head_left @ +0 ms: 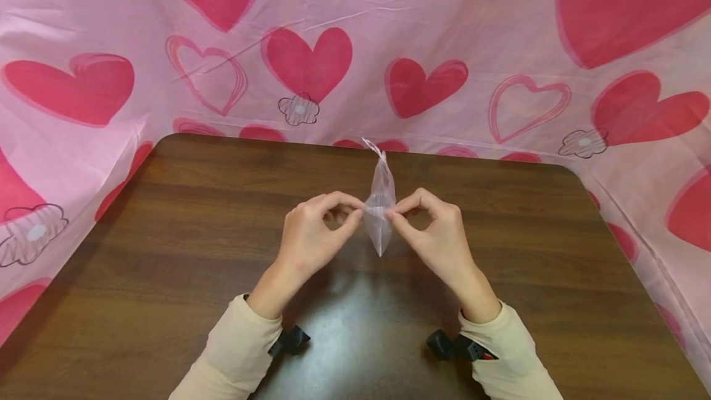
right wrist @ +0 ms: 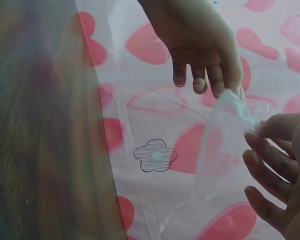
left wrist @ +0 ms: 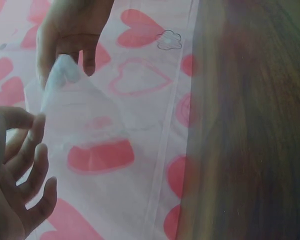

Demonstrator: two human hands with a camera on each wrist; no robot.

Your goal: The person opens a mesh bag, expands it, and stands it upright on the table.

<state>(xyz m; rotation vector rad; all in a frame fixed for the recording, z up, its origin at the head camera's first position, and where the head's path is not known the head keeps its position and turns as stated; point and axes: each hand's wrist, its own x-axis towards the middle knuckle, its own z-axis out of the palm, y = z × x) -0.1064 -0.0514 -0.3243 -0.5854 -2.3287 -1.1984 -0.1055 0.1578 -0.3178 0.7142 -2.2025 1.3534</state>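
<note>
A sheer white organza drawstring pouch is held up over the table, its thin cord trailing at the far end. My left hand pinches one side of the pouch's mouth between thumb and forefinger. On the opposite side, my right hand pinches the edge the same way. The mouth is spread between the two hands, and its near edge hangs to a point. Through the thin pouch cloth in the left wrist view, the pink backdrop shows. From the right wrist, the pouch looks flat and see-through, with nothing visible inside.
A dark brown wooden table lies beneath both hands. Pink cloth with a heart print stands around its back and sides. A black wrist camera is strapped at the left sleeve, another wrist camera at the right sleeve.
</note>
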